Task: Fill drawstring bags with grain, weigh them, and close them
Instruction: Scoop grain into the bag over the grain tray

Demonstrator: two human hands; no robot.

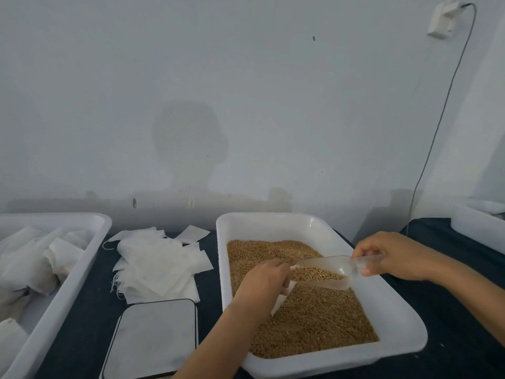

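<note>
Dark table [451,310]: scoop [325,272] between hands, above grain [314,318].

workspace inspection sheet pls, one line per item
surface: dark cloth-covered table.
job's things: white tray of grain; clear scoop holding grain; small bag over the tray; stack of empty bags; scale, bare.
clutter: left bin with bags inside; another white bin at right.
grippers: left hand holds the bag; right hand grips the scoop handle.
cables: grey cable from wall socket.
surroundings: pale, stained wall.
</note>
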